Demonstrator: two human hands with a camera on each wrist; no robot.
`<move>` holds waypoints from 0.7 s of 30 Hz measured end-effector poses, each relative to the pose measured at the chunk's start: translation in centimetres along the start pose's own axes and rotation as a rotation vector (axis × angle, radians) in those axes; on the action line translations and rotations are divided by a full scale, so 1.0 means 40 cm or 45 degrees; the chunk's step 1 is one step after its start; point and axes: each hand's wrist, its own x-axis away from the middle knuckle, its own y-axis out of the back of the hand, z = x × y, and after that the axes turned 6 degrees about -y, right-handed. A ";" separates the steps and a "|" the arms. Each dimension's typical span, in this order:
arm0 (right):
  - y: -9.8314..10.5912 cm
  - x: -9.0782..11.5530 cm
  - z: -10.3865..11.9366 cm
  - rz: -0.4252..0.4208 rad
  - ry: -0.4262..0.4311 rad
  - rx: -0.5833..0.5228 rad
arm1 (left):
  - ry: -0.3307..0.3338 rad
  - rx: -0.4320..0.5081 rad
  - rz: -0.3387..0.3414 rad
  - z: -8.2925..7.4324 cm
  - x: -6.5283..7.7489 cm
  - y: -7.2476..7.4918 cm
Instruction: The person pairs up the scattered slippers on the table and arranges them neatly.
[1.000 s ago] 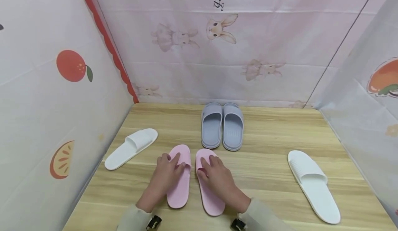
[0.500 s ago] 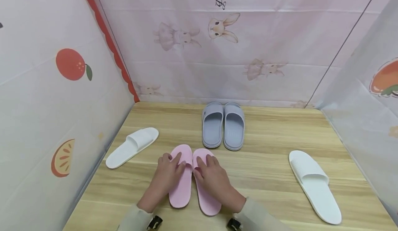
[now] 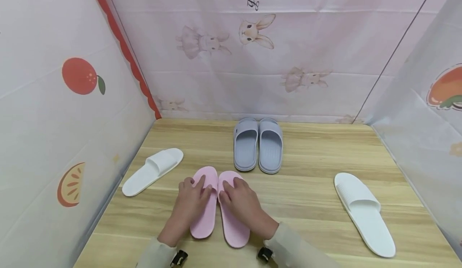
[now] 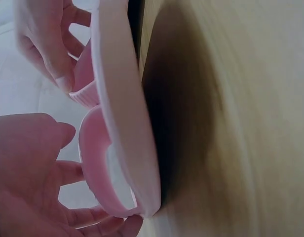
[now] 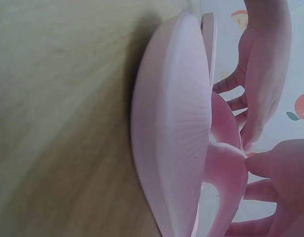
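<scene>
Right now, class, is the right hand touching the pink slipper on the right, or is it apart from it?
Touching. In the right wrist view, the right hand meets the right pink slipper, with its thumb tip against the strap.

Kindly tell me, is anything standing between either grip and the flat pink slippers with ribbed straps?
Nothing visible stands in the way: the left grip and the right grip both touch the straps of the flat pink slippers. The bluish-grey slippers with wide straps stand beyond the pink pair's toes, not in between.
</scene>
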 end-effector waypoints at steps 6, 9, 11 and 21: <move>-0.012 -0.019 0.013 0.016 -0.015 0.015 | -0.010 -0.038 -0.037 0.012 -0.005 -0.001; -0.018 -0.029 0.020 -0.008 -0.012 0.024 | -0.007 -0.032 -0.041 0.016 -0.010 0.003; -0.022 -0.035 0.025 -0.015 -0.013 0.027 | -0.011 -0.032 -0.045 0.016 -0.013 0.006; -0.035 -0.070 0.041 -0.038 -0.053 -0.004 | 0.044 -0.080 0.043 0.008 -0.005 0.005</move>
